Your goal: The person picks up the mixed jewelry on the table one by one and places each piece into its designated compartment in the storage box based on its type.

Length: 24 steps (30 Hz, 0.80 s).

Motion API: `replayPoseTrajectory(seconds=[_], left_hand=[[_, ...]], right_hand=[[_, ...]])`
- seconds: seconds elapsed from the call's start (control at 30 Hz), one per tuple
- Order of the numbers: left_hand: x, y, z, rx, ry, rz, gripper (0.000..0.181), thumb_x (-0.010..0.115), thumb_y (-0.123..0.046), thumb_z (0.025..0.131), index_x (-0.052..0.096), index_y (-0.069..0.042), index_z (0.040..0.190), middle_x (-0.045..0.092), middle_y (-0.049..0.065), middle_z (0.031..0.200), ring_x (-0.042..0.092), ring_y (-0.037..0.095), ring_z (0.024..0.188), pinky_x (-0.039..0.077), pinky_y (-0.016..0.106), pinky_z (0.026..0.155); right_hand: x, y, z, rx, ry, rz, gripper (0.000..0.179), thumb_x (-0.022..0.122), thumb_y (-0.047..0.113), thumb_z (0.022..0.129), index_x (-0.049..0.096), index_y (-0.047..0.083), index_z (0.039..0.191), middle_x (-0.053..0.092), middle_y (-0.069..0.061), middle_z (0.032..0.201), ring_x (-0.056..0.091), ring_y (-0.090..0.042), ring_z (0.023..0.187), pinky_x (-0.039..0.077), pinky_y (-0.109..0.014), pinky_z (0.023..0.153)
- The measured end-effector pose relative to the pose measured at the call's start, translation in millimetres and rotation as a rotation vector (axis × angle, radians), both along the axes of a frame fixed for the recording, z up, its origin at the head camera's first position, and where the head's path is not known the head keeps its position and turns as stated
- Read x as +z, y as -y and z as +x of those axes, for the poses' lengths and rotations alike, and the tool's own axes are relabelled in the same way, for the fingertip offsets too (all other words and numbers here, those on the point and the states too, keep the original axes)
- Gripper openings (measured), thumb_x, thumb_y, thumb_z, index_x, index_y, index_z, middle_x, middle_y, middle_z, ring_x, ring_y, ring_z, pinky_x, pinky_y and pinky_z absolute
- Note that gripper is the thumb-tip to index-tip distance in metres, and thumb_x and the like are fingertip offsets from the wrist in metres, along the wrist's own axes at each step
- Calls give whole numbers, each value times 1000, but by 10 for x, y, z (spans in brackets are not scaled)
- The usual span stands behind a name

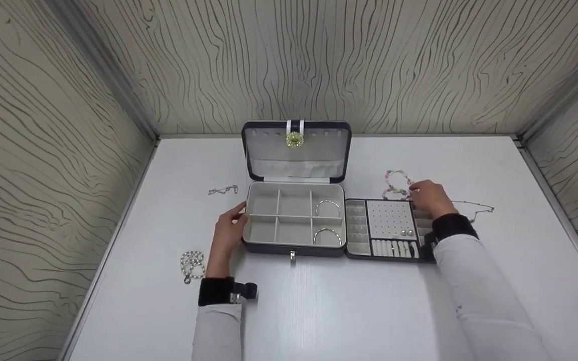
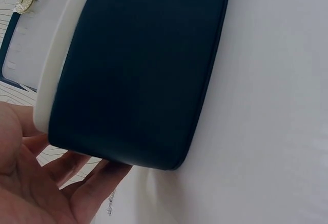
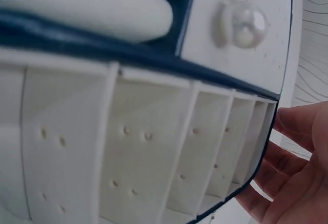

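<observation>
An open dark blue jewelry box [image 1: 294, 249] stands mid-table, lid [image 1: 296, 168] raised. My left hand [image 1: 230, 230] rests against its left side, thumb at the rim; in the left wrist view, extended fingers [image 2: 97, 188] touch its end. The removable jewelry tray [image 1: 391, 220] lies directly right of the box. My right hand [image 1: 430, 196] reaches past the tray's far right corner, fingertips right at a colorful beaded bracelet [image 1: 388, 176]. The tray edge hides those fingertips in the right wrist view, so I cannot tell whether they pinch the beads. Pearl earrings [image 3: 246, 25] sit on the tray.
Two bangles [image 1: 327, 229] lie in the box's right compartments. Left of the box are a silver chain [image 1: 223, 190] and a pearl necklace [image 1: 192, 263]. A thin chain necklace [image 1: 479, 205] lies beyond my right wrist. Patterned panels [image 1: 294, 65] border the table [image 1: 319, 311].
</observation>
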<state>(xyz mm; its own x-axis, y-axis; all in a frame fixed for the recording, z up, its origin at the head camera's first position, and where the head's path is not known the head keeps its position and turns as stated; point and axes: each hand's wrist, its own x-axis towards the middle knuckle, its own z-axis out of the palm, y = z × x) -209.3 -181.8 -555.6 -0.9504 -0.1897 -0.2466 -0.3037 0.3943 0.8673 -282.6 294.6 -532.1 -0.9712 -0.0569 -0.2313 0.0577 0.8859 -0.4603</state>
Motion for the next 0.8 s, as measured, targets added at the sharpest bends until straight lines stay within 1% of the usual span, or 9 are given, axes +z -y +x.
replayPoseTrajectory(seconds=[0.13, 0.3, 0.4, 0.5, 0.67, 0.8], left_hand=[[10, 1, 3, 1, 2, 6, 42, 54, -19, 100, 54, -16, 142, 62, 14, 119, 59, 25, 96, 52, 34, 75], [21, -5, 14, -3, -20, -4, 41, 54, -17, 100, 55, -14, 141, 64, 15, 118, 60, 25, 96, 51, 36, 76], [23, -5, 19, -12, -28, -7, 41, 54, -18, 100, 55, -14, 141, 64, 15, 119, 60, 25, 99, 51, 38, 80], [31, -10, 20, -13, -22, -11, 41, 54, -18, 100, 55, -14, 141, 63, 15, 120, 59, 26, 104, 50, 40, 85], [49, -7, 22, -8, -11, -16, 41, 53, -19, 100, 55, -15, 141, 62, 15, 123, 57, 27, 107, 48, 41, 87], [44, -1, 22, -13, -18, -15, 41, 53, -18, 100, 55, -14, 141, 62, 16, 124, 57, 27, 108, 49, 42, 87]], right_hand=[[-36, 29, -17, -12, -2, 11, 38, 43, 9, 98, 56, -15, 125, 51, -38, 128, 46, -54, 120, 38, -60, 100], [-59, 90, 11, -62, -36, -10, 34, 48, 8, 96, 58, -16, 118, 58, -35, 116, 55, -50, 107, 44, -58, 92], [-82, 117, 33, -86, -79, -14, 30, 51, 9, 97, 60, -14, 114, 62, -33, 109, 59, -45, 98, 48, -55, 84], [-105, 121, 41, -119, -126, -5, 26, 55, 11, 96, 61, -10, 111, 64, -30, 103, 62, -40, 87, 50, -51, 73], [-130, 90, 25, -185, -225, 11, 15, 60, 11, 95, 62, -2, 103, 67, -24, 92, 62, -32, 71, 47, -43, 55], [-122, 63, 14, -211, -295, 2, 12, 55, 10, 96, 62, 0, 99, 66, -24, 91, 62, -35, 68, 44, -44, 51]])
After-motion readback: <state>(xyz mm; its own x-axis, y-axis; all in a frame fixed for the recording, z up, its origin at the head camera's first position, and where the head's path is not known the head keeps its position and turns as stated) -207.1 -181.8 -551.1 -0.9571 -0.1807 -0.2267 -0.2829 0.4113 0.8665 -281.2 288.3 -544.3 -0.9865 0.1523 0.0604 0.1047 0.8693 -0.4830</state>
